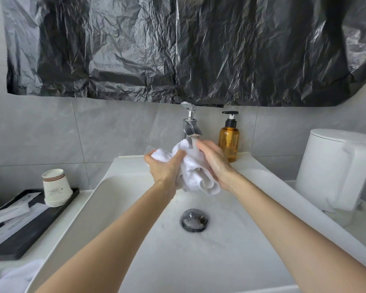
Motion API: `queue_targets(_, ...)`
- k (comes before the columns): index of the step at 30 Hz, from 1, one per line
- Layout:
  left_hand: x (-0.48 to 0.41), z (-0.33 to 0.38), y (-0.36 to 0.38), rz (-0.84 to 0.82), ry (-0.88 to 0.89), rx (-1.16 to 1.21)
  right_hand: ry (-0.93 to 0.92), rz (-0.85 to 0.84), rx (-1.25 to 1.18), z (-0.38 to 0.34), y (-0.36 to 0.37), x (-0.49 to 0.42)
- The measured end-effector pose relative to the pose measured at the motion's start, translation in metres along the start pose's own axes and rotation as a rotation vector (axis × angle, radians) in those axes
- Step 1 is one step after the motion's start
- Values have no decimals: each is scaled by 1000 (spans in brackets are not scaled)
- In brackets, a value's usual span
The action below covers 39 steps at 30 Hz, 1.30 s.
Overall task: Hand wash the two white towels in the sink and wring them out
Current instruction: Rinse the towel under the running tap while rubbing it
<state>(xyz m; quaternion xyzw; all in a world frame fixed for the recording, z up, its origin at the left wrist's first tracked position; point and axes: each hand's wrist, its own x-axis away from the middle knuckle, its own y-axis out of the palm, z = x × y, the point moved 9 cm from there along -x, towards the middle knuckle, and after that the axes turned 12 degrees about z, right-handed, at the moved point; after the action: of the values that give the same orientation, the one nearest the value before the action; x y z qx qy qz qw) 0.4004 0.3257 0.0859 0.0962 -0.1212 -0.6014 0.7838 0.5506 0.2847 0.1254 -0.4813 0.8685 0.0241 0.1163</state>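
Forearms, yours, reach over the sink basin. Item: white towel, bunched, held up under the tap, above the drain, between both hands. Left hand: fingers curled round its left fold. Right hand: wrapped on its right side. Handling: soft, limp, likely water-heavy and slippery; grip the thick bunched middle, not a loose corner. White cloth, lower left: possibly the second towel, too cropped to tell.
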Motion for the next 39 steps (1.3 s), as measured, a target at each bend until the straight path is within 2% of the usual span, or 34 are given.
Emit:
queue_targets(2,-3,7,-10,74,22,57,-84,-83,39,-5,8,11)
queue_targets(4,-6,10,-18,155,21,84,-84,-200,47,-2,23,25)
queue_targets(6,-6,12,-22,167,13,73,-55,-243,59,3,34,36)
queue_targets(8,-8,11,-17,77,13,72,-15,-190,59,6,37,39)
queue_targets(13,-9,11,3,-124,-36,22,37,139,-89,11,0,20)
queue_targets(16,4,8,19,-241,-28,27,40,229,-137,15,-24,11)
queue_targets(19,16,6,32,-321,-2,17,54,231,-134,19,-27,6)
queue_targets(22,12,5,28,-312,-43,76,47,211,-155,17,-20,2)
queue_targets(25,6,9,23,-332,-12,51,27,155,-98,17,-6,4)
queue_targets(28,9,3,22,-357,-71,57,-19,176,-45,16,-2,7)
queue_targets(35,10,6,14,-141,86,1,-122,329,107,14,-1,1)
queue_targets(39,13,8,6,-35,128,-104,-276,371,356,15,-5,2)
